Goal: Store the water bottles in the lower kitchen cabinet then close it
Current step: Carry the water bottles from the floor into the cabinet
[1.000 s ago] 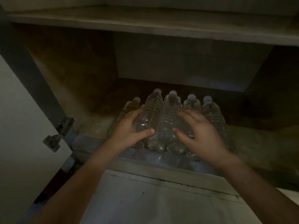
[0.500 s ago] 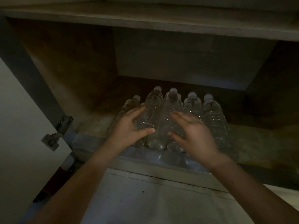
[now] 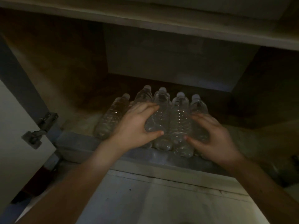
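Dim cabinet (image 3: pixel 169 65); hands partly hide water bottles (image 3: pixel 180 120).

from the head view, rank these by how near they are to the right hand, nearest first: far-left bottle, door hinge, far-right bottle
1. far-right bottle: under the right hand, touching it.
2. far-left bottle: other end of the row, beyond the left hand.
3. door hinge: far left, on the open door's edge.

Bottles (image 3: pixel 180 120) side by side in cabinet (image 3: pixel 161 65)

Two bare forearms, left hand (image 3: pixel 134 126), right hand (image 3: pixel 213 138), no sleeves, no jewellery
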Motion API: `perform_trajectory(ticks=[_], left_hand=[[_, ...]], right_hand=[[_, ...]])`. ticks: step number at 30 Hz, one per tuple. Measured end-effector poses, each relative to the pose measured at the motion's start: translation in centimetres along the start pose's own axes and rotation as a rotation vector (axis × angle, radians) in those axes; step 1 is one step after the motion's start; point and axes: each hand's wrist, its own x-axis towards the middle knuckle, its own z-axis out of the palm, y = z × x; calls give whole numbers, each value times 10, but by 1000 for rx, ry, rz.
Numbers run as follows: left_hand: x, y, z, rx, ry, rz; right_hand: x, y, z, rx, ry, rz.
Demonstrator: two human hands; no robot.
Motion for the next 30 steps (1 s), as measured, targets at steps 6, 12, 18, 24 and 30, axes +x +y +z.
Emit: perform_trajectory(ticks=[6, 12, 18, 24, 30], left_hand=[[9, 23, 30, 87, -104, 134], [11, 26, 47, 87, -41, 137], [12, 28, 51, 96, 9, 120], [11, 29, 54, 112, 30, 121], [-11, 38, 65, 235, 102, 97]], right_hand=[[-15, 20, 0, -72, 18, 14], [-25, 28, 2, 97, 19, 139], [-21, 34, 8, 126, 19, 190], [-20, 40, 14, 144, 59, 163], [-41, 54, 27, 218, 165, 235]])
